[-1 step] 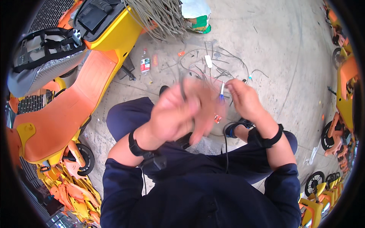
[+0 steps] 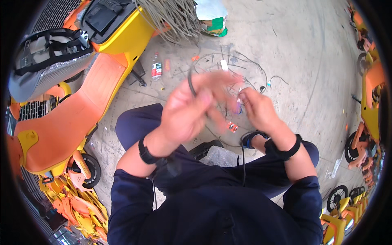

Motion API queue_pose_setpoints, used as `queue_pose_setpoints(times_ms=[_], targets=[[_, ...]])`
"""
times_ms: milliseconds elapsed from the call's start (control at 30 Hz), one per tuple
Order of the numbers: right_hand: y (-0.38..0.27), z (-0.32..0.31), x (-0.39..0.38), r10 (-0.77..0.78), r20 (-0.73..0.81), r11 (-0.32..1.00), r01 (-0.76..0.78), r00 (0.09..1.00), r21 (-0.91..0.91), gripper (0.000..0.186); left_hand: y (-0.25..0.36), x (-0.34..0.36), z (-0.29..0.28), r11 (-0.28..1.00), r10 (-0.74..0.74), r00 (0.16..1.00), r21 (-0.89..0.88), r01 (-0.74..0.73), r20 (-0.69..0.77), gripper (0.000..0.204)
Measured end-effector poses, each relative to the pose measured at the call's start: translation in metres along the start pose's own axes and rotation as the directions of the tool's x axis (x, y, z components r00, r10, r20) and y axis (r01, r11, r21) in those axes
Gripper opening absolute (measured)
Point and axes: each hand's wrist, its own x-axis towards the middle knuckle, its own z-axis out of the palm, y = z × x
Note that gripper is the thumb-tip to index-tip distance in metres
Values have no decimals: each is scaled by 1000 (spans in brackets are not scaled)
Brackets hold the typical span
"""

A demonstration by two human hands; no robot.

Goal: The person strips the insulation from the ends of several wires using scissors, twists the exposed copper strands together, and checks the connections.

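Observation:
My left hand [image 2: 183, 110] is raised over my lap, its fingers smeared by motion. A dark grey cable [image 2: 191, 79] curves out between its thumb and palm. Close by on the right, my right hand [image 2: 260, 108] pinches a thin white-and-blue piece, perhaps wire ends, at its fingertips; the blue part [image 2: 239, 108] hangs just below them. Whether this piece joins the cable cannot be made out through the blur. An orange packet-like item [image 2: 232, 127] shows below the hands.
Loose cable pieces and a white object [image 2: 223, 65] lie on the concrete floor ahead. A bottle [image 2: 156, 67] stands left of them. A yellow-orange scooter [image 2: 87, 94] fills the left side, near a bundle of grey cables [image 2: 171, 20]. Bubble wrap [image 2: 220, 157] lies between my legs.
My left hand has swung slightly upward, its blurred fingers lifting away from my lap. My right fingertips have shifted a little down and left, still pinched.

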Motion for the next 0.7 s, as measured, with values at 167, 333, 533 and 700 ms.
queue_pose_setpoints(times_ms=[167, 333, 533, 700], targets=[[-27, 16, -11, -46, 73, 999, 45, 996, 23, 9, -23, 18, -30, 39, 365, 885, 945, -324, 289, 41], [-28, -14, -13, -22, 10, 995, 21, 1000, 96, 10, -44, -3, -34, -203, -141, 949, 930, -307, 283, 23], [-30, -30, -41, -290, 160, 949, 263, 943, 174, 7, -21, -19, -22, 184, -564, 817, 983, -15, 118, 18], [-56, -52, -47, -362, 223, 925, 319, 905, 209, 10, 24, -31, 13, 250, -626, 763, 968, -4, 164, 23]])
